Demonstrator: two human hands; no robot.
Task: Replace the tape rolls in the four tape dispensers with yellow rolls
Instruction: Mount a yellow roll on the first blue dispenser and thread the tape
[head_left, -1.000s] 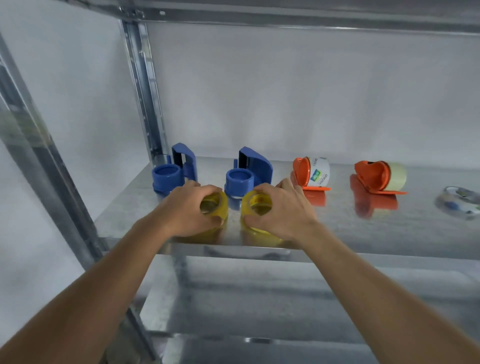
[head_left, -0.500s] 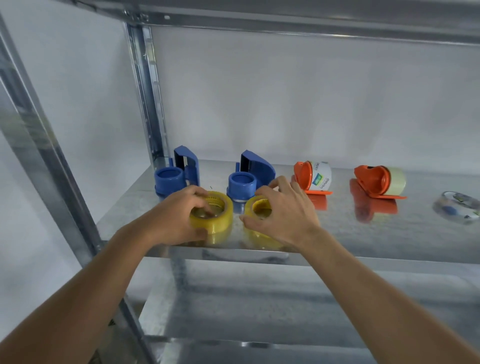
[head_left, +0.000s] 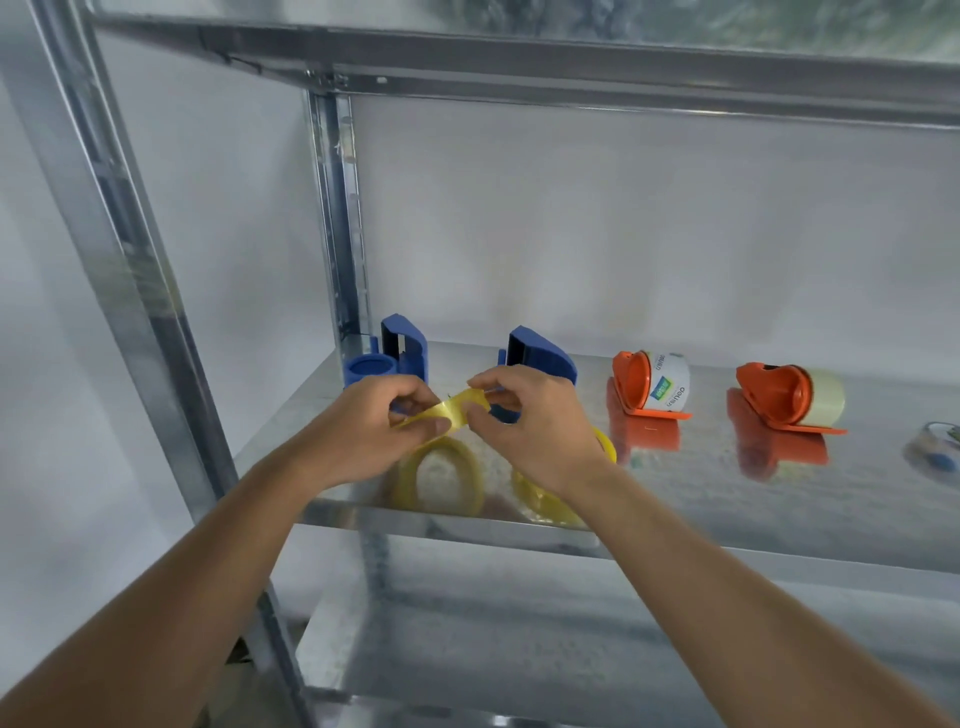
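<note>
We see a metal shelf (head_left: 727, 499) of a steel rack, and on it everything the task needs. Along the back stand two blue dispensers: the left blue dispenser (head_left: 397, 353) near the rack's post, the right blue dispenser (head_left: 540, 358) partly hidden behind our fingers. Further right lie two orange dispensers on their sides, the first orange dispenser (head_left: 649, 387) carrying a white printed roll, the second orange dispenser (head_left: 789, 400) carrying a pale cream roll. At the far right edge a clear roll (head_left: 935, 452) shows, blurred.

Near the front edge two yellow rolls lie on the shelf: the left yellow roll (head_left: 441, 480) just below our left hand (head_left: 363, 436), the right yellow roll (head_left: 550, 499) largely covered by our right hand (head_left: 535, 431).

Both hands hover above these rolls, close together, fingers curled. Between them we hold a yellow tape strip (head_left: 447, 410), the left hand pinching its lower end, the right pinching its upper end. We cannot tell which roll the strip comes from.
</note>
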